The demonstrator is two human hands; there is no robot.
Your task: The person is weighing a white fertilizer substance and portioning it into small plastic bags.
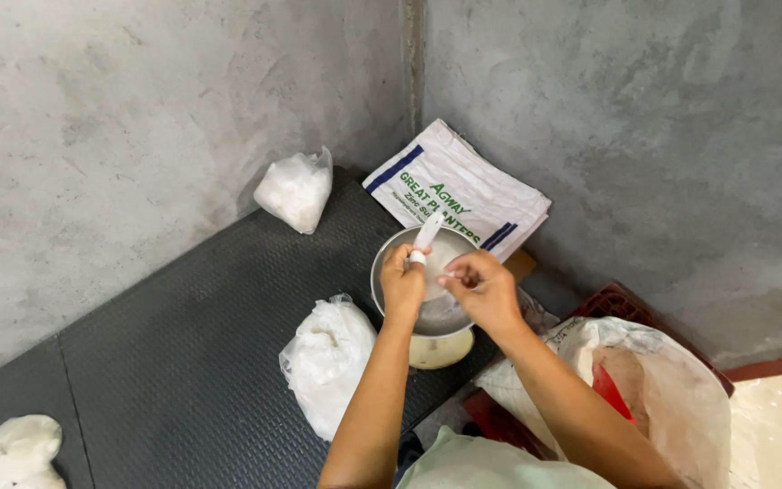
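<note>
My left hand [403,282] is closed around a small white tube [426,234]. The tube sticks up out of my fist and leans a bit to the right. My right hand [483,288] is just beside it. The grip of that hand is pinched shut on something tiny and white near the bottom of the tube, but it is too small for me to tell what it is.

Both hands are over a round metal bowl [391,263]. The bowl has something white inside. It sits on top of a pale round thing [443,349] that peeks out under it.

All of this is on a dark bumpy mat [183,344] in a corner of grey walls [138,109]. Behind the bowl lies a flat white woven sack [463,186] with blue stripes and green print. A clear bag [296,188] of white stuff leans by the wall, well apart from my hands. Another bag [328,360] of white stuff sits just left of my left arm. A third one [9,453] is in the far left corner of the mat. To my right is a big open white sack [681,380] with something red inside, next to a dark red crate [613,303].
</note>
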